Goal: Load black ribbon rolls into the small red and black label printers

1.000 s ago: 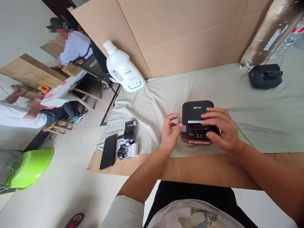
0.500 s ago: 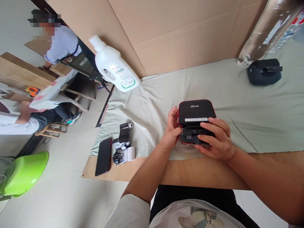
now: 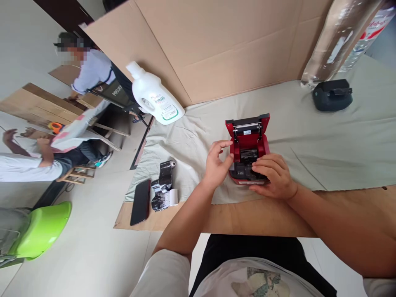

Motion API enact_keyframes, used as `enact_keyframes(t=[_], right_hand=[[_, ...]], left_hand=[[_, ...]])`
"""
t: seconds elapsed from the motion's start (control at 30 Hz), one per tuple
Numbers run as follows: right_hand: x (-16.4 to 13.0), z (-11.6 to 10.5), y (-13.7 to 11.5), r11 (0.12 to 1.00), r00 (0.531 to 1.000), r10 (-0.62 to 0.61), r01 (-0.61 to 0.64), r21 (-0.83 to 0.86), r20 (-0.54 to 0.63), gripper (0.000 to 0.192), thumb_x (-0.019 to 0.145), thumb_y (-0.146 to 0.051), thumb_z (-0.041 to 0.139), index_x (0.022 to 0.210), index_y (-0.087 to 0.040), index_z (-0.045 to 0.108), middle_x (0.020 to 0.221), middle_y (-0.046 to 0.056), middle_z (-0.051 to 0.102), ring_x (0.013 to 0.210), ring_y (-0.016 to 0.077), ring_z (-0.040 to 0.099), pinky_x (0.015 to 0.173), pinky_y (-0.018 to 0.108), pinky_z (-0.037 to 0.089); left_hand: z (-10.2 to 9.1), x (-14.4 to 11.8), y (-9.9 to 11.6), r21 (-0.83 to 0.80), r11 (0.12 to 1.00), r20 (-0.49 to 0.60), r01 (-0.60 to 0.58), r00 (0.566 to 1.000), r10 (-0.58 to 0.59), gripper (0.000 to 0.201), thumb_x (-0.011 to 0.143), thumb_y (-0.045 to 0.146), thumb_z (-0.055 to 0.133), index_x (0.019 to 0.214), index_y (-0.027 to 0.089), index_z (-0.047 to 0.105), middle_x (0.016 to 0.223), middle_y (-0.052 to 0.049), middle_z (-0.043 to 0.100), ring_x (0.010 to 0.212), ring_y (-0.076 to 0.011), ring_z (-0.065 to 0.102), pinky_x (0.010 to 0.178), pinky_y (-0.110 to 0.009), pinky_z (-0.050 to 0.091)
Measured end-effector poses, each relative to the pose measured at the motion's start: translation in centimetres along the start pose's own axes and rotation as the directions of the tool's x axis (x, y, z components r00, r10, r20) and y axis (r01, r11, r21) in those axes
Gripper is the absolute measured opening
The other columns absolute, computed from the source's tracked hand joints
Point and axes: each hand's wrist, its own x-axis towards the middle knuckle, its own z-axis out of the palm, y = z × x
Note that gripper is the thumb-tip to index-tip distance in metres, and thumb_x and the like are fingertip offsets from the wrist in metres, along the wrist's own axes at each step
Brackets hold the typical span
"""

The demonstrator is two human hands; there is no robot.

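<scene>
- Two large surfaces frame the scene: a cardboard sheet [image 3: 222,45] stood up at the back and a pale green cloth [image 3: 324,136] spread over the wooden table [image 3: 253,218].
- Near the cloth's front edge, the small red printer [image 3: 247,150] is seen with its lid [image 3: 247,123] swung up and back.
- At the printer's front, the right hand [image 3: 272,177] is laid with fingers curled down over the open bay; whether anything is pinched cannot be told.
- Beside the printer's left side, the left hand [image 3: 216,165] is held loosely open, thumb and fingers parted, gripping nothing.
- It is judged that the body is best steadied from the side while the bay is worked, with the lid kept fully back.
- Well apart to the left, a black ribbon roll [image 3: 163,183], a white paper roll [image 3: 173,197] and a phone [image 3: 140,201] are laid.
- Hidden under the right fingers are the bay's contents; the printer's buttons cannot be made out.
</scene>
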Motion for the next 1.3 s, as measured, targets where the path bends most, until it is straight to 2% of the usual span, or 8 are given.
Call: enact_keyframes(t=[0.13, 0.37, 0.63, 0.8, 0.93, 1.0, 1.1, 1.3], right_hand=[[-0.6, -0.6, 0.9, 0.991, 0.989, 0.132, -0.130, 0.039, -0.067, 0.051, 0.095, -0.057, 0.046, 0.131, -0.022, 0.053, 0.109, 0.013, 0.067, 0.103, 0.0299, 0.062, 0.087, 0.051, 0.052], [-1.0, -0.8, 2.3, 0.967, 0.963, 0.254, -0.255, 0.001, -0.093, 0.040, 0.099, -0.047, 0.037, 0.129, -0.026, 0.054, 0.107, 0.012, 0.063, 0.098, 0.0301, 0.060, 0.085, 0.052, 0.051], [-1.4, -0.7, 2.9, 0.972, 0.971, 0.233, -0.233, -0.003, -0.043, 0.046, 0.100, -0.050, 0.030, 0.117, -0.020, 0.060, 0.104, 0.014, 0.067, 0.099, 0.0291, 0.064, 0.088, 0.049, 0.051], [-1.7, -0.3, 3.3, 0.974, 0.972, 0.225, -0.225, -0.004, -0.062, 0.045, 0.099, -0.051, 0.033, 0.115, -0.020, 0.062, 0.100, 0.015, 0.069, 0.095, 0.0299, 0.066, 0.084, 0.048, 0.049], [-1.7, 0.0, 3.2, 0.974, 0.971, 0.223, -0.225, -0.014, -0.081, 0.045, 0.099, -0.050, 0.031, 0.113, -0.021, 0.062, 0.099, 0.015, 0.070, 0.093, 0.0304, 0.066, 0.083, 0.048, 0.049], [-1.7, 0.1, 3.1, 0.974, 0.971, 0.225, -0.227, -0.022, -0.078, 0.045, 0.099, -0.049, 0.031, 0.112, -0.020, 0.062, 0.099, 0.015, 0.070, 0.093, 0.0302, 0.066, 0.084, 0.049, 0.048], [-1.7, 0.3, 3.0, 0.973, 0.972, 0.226, -0.228, -0.036, -0.070, 0.045, 0.099, -0.049, 0.029, 0.111, -0.021, 0.063, 0.098, 0.015, 0.070, 0.093, 0.0300, 0.066, 0.085, 0.049, 0.047], [-1.7, 0.3, 3.0, 0.970, 0.970, 0.236, -0.239, -0.046, -0.065, 0.045, 0.098, -0.051, 0.028, 0.110, -0.024, 0.062, 0.097, 0.013, 0.070, 0.091, 0.0306, 0.067, 0.083, 0.050, 0.047]], left_hand=[[1.8, 2.6, 3.3, 0.461, 0.866, 0.281, -0.193, 0.958, 0.064, 0.029, 0.088, 0.011, 0.049, 0.108, 0.021, 0.068, 0.109, -0.006, 0.073, 0.106, -0.0220, 0.064, 0.099, -0.040, 0.046], [5.7, 6.4, 5.4, 0.796, 0.485, 0.576, -0.363, 0.701, -0.420, 0.026, 0.082, 0.020, 0.064, 0.107, 0.015, 0.071, 0.114, -0.014, 0.071, 0.119, -0.0332, 0.058, 0.105, -0.047, 0.037], [4.9, 5.5, 2.8, 0.453, 0.874, 0.489, -0.174, 0.869, -0.081, 0.035, 0.067, 0.004, 0.068, 0.098, 0.019, 0.068, 0.106, -0.008, 0.070, 0.112, -0.0340, 0.059, 0.105, -0.052, 0.038], [-0.8, 1.0, 3.4, -0.023, 0.989, 0.271, -0.143, 0.952, 0.144, 0.028, 0.076, 0.017, 0.073, 0.103, 0.020, 0.067, 0.112, -0.007, 0.067, 0.108, -0.0240, 0.062, 0.100, -0.041, 0.047], [-9.0, -3.7, 2.7, -0.147, 0.978, 0.441, 0.146, 0.895, -0.067, 0.037, 0.074, 0.030, 0.080, 0.107, 0.019, 0.068, 0.106, -0.009, 0.068, 0.101, -0.0243, 0.066, 0.092, -0.040, 0.051], [-12.7, -5.1, 1.0, 0.003, 0.956, 0.460, 0.293, 0.848, -0.262, 0.043, 0.072, 0.030, 0.079, 0.111, 0.018, 0.067, 0.111, -0.010, 0.068, 0.105, -0.0256, 0.065, 0.094, -0.041, 0.050], [-16.4, -5.4, -2.1, 0.405, 0.838, 0.211, 0.366, 0.855, -0.475, 0.038, 0.073, 0.025, 0.073, 0.110, 0.018, 0.065, 0.112, -0.010, 0.068, 0.109, -0.0274, 0.062, 0.100, -0.044, 0.046], [-17.1, -3.1, -6.2, 0.898, 0.383, 0.006, 0.215, 0.866, -0.500, 0.032, 0.079, 0.019, 0.066, 0.111, 0.020, 0.066, 0.114, -0.012, 0.067, 0.126, -0.0357, 0.045, 0.108, -0.052, 0.034]])
